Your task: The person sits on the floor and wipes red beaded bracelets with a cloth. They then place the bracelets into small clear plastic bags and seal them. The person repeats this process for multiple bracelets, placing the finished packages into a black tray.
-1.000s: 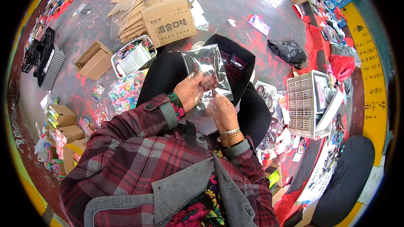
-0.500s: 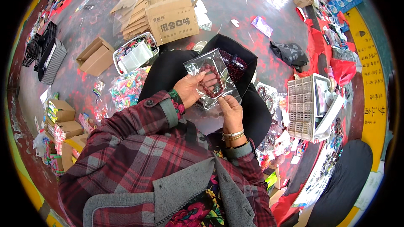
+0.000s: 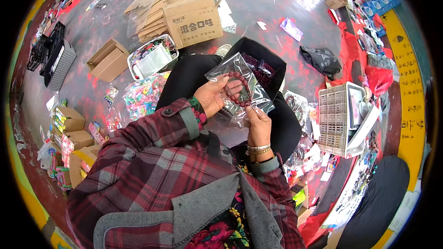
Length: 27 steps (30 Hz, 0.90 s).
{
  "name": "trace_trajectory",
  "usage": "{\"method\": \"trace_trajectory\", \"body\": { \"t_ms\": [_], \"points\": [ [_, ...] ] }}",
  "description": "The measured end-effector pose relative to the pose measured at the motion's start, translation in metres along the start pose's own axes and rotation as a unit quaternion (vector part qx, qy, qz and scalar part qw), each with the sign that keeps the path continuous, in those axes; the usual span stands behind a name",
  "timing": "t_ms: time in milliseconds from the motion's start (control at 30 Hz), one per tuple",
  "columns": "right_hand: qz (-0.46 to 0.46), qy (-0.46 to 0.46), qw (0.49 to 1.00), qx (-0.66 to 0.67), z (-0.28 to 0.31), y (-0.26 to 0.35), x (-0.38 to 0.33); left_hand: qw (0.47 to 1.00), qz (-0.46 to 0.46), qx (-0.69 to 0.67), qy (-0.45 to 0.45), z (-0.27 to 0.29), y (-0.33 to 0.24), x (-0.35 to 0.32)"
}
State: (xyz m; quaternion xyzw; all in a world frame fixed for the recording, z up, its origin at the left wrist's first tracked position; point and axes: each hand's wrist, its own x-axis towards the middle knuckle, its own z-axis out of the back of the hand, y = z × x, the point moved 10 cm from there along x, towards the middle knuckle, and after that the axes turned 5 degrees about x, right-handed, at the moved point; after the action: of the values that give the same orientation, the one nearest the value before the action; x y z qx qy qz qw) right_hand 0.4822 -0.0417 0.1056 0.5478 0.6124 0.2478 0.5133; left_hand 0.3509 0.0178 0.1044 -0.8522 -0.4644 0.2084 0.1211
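Note:
Between my hands, above my lap, is a clear plastic bag [image 3: 256,93] with a dark red bead bracelet [image 3: 247,86] in it. My left hand [image 3: 213,95] grips the bag's left side by the thumb, its other fingers showing behind the clear film. At the lower right, my right hand [image 3: 258,127] pinches the bag near the bottom of the bead ring. Just beyond stands an open black box [image 3: 272,55] between my legs, with more dark red beads [image 3: 259,70] inside, partly hidden by the bag.
To the left are a white tub of small goods [image 3: 152,63], an open cardboard box [image 3: 108,60] and a pile of colourful packets [image 3: 144,97]. A large carton [image 3: 194,23] stands ahead. On the right are a pale plastic crate [image 3: 334,120] and a dark grey bag [image 3: 320,60].
The bag and bracelet have shifted slightly right in view, and the bag is tilted a little differently. Both hands keep their hold. The whole scene has slid slightly right.

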Motion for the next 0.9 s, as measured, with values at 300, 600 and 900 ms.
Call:
{"method": "trace_trajectory", "body": {
  "t_ms": [300, 600, 900],
  "points": [
    [-0.040, -0.008, 0.998, 0.045, 0.002, -0.007, 0.001, 0.999, -0.033, -0.020, -0.015, 0.014, -0.012, 0.005],
    [-0.027, -0.003, 0.999, 0.030, 0.004, 0.000, -0.002, 0.999, -0.024, -0.046, -0.002, 0.009, -0.013, 0.002],
    [-0.010, -0.041, 0.998, 0.052, 0.021, -0.003, -0.002, 0.999, -0.036, 0.026, 0.007, -0.012, -0.019, -0.005]
  ]
}}
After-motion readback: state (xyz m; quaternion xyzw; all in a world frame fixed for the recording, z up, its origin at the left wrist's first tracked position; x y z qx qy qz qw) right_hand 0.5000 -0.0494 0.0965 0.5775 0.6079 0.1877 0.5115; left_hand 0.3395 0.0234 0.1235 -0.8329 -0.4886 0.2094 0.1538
